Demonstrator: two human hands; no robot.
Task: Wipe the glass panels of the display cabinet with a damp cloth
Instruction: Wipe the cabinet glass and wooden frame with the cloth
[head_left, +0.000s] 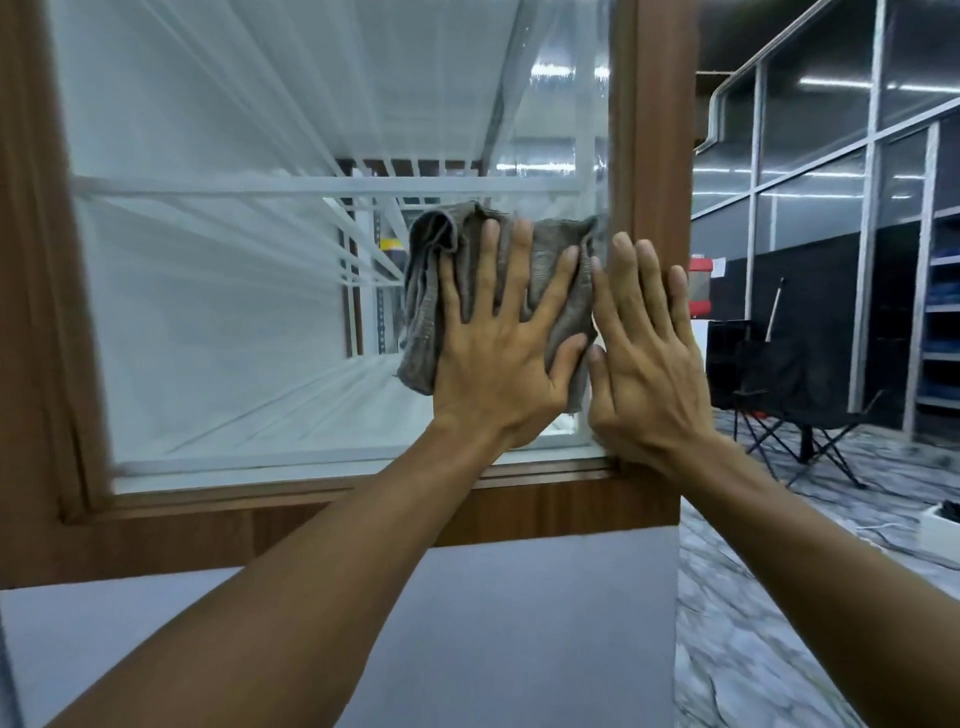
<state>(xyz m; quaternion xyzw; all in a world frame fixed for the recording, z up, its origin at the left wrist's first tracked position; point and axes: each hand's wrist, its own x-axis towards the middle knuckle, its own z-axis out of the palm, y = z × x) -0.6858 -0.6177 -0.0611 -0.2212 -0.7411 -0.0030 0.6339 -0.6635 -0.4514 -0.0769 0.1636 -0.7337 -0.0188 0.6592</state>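
Note:
A glass panel (234, 312) of the display cabinet fills the left and centre, set in a brown wooden frame (660, 156). A crumpled grey cloth (431, 291) lies flat against the glass near its lower right corner. My left hand (504, 358) presses on the cloth with fingers spread, palm flat. My right hand (644, 358) lies flat beside it, fingers together, over the right edge of the glass and the wooden upright; its index finger and thumb touch the cloth's right edge. White shelves show through the glass.
Below the frame runs a pale grey cabinet panel (467, 623). To the right, a marbled floor (779, 597), a black folding chair (789, 384), a white box (940, 530) on the floor and glass partition walls (831, 156) with metal frames.

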